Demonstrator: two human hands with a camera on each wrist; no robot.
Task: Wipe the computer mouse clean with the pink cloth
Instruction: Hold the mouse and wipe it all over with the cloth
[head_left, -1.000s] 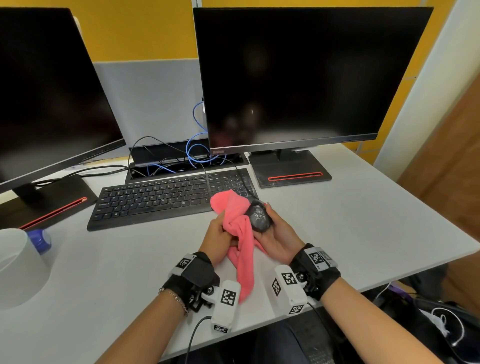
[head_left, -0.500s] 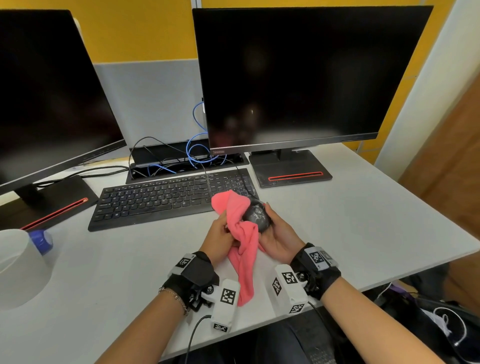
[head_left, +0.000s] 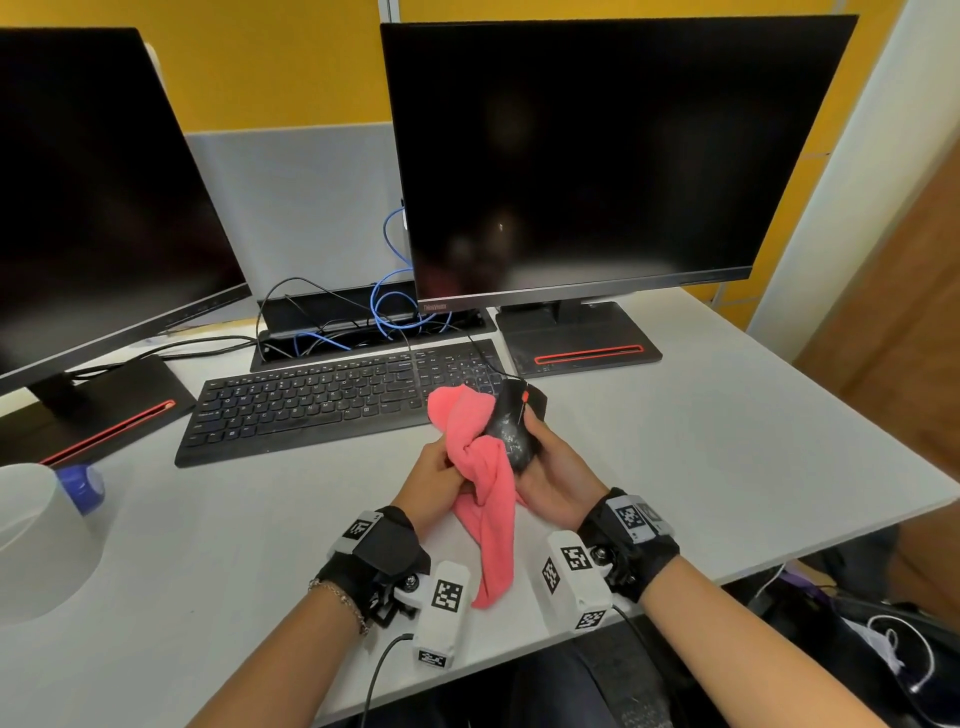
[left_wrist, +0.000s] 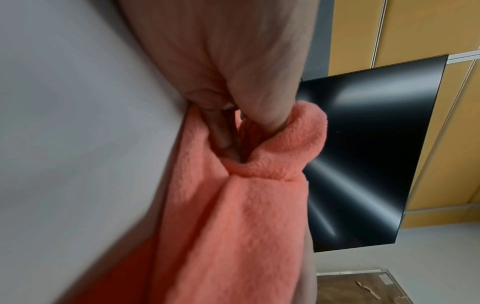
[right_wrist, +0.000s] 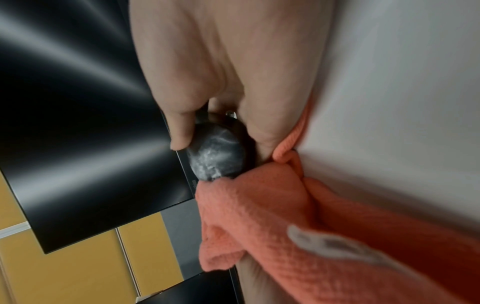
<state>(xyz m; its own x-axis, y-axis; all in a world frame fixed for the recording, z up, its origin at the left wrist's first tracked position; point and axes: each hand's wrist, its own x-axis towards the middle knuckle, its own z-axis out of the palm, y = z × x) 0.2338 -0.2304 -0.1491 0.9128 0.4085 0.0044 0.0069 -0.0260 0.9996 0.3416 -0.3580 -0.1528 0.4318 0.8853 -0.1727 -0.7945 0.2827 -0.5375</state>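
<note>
A black computer mouse (head_left: 511, 428) with whitish smears on its top is held above the desk in my right hand (head_left: 550, 470), thumb and fingers curled round its sides. In the right wrist view the smeared mouse (right_wrist: 217, 153) sits between my thumb and palm. My left hand (head_left: 434, 478) grips the bunched pink cloth (head_left: 480, 467) and presses it against the mouse's left side. The cloth's loose end hangs down to the desk. In the left wrist view my fingers are buried in the pink cloth (left_wrist: 246, 205). The mouse's underside is hidden.
A black keyboard (head_left: 332, 405) lies just beyond my hands. Two dark monitors (head_left: 597, 156) stand behind it on black bases, with a cable tray (head_left: 358, 327) between them. A white container (head_left: 36, 540) stands at the left. The white desk's front edge (head_left: 779, 551) runs near my right wrist.
The mouse has turned in my right hand, so more of its top and red wheel shows. The cloth has shifted slightly along its left side.
</note>
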